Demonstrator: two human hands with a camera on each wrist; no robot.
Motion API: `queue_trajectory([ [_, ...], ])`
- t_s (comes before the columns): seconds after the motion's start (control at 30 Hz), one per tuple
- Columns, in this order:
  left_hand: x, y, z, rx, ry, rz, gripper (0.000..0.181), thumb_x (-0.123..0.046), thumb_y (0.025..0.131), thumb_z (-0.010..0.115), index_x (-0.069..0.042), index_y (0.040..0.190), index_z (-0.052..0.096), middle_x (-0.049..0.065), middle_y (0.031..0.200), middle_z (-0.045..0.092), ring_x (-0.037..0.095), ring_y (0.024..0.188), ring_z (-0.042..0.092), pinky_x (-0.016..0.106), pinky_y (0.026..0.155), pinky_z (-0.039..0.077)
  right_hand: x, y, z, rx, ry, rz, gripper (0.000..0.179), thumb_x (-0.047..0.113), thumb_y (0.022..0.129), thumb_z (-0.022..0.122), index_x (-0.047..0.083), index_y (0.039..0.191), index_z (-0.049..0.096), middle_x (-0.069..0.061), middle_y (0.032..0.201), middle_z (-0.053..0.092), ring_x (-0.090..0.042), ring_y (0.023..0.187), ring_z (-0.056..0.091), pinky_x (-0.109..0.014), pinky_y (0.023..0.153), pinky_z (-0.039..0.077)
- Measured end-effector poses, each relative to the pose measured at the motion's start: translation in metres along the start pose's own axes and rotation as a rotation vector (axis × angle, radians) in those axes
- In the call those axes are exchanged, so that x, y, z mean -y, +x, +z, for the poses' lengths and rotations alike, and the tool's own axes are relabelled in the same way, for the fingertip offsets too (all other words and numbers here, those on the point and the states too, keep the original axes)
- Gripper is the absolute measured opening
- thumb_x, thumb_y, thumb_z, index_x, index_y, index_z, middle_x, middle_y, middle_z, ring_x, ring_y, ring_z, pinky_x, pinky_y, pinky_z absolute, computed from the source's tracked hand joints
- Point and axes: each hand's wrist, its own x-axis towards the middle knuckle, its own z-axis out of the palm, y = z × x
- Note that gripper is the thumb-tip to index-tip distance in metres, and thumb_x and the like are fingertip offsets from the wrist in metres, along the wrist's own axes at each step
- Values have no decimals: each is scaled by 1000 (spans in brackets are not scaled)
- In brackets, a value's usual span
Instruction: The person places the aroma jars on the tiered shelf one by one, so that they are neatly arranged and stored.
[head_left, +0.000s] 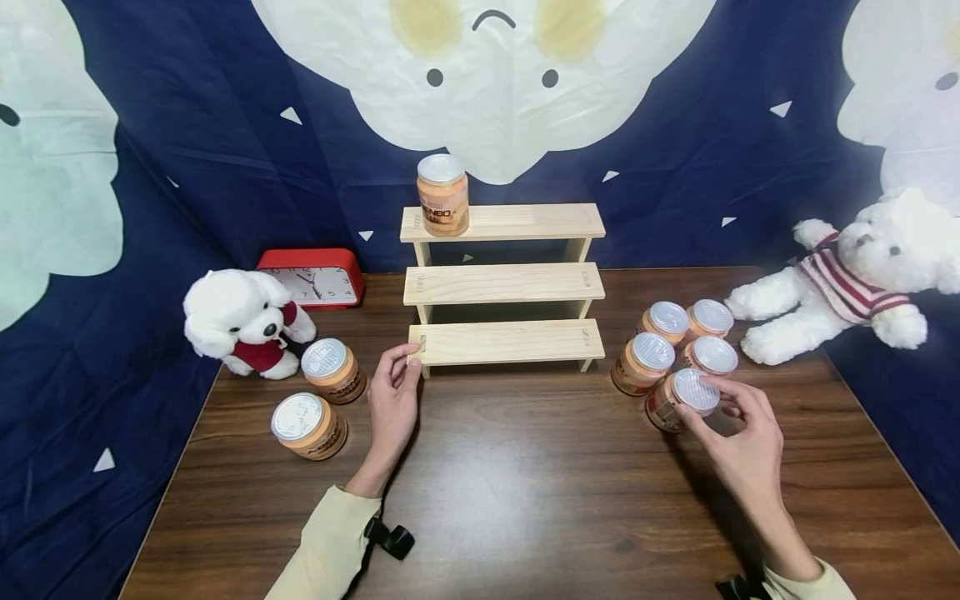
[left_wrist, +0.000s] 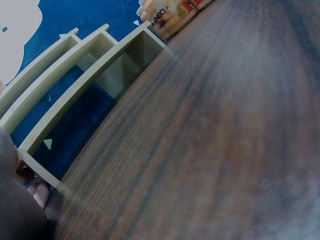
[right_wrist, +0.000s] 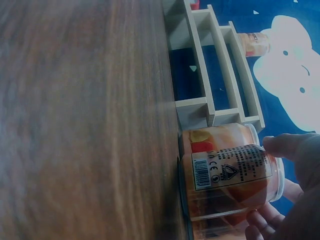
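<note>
Two-handed work at a tiered wooden stand (head_left: 502, 285), clock directions being read from midway between the hands, with twelve pointing toward the blue backdrop (head_left: 225, 158). At three o'clock the right hand (head_left: 742, 437) is gripping the front jar (head_left: 663, 408) near its top, the thumb pressing one side of the lid rim (head_left: 696, 390) and the fingers curling round the other; the jar is sitting upright or nearly so, though whether its base is bearing on the table (head_left: 495, 475) is not showing clearly. Four companion jars (head_left: 633, 377) are clustering just beyond it at two o'clock. At nine the left hand (head_left: 393, 404) is pinching the left end of the lowest board (head_left: 506, 343). At eleven a single jar (head_left: 444, 208) is standing on the left of the top board (head_left: 525, 221), while two jars (head_left: 322, 437) are waiting beyond the left hand, also at nine. A red clock (head_left: 322, 292) is standing at ten and a plush bear (head_left: 847, 279) is leaning at two. The front jar is probably behaving as a stiff, smooth-walled container of moderate weight, heavier if full; its glossy side may be offering little friction, and its clear wall may be scuffing or cracking if dropped. The rim just below the lid is probably offering the surest hold, opposed thumb and fingers keeping it level.
</note>
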Motion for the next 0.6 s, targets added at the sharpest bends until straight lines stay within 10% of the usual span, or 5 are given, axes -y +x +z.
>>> queue_trajectory([
  [0.6,-2,0,-1,3,-2,-4,22,2,110,63,8,131,68,29,125,76,0,106,70,14,95,53,-5,1,10,-67,61,7,50,-12,72,97,-3,119,82,20,118,65,3,105,60,-10,89,47],
])
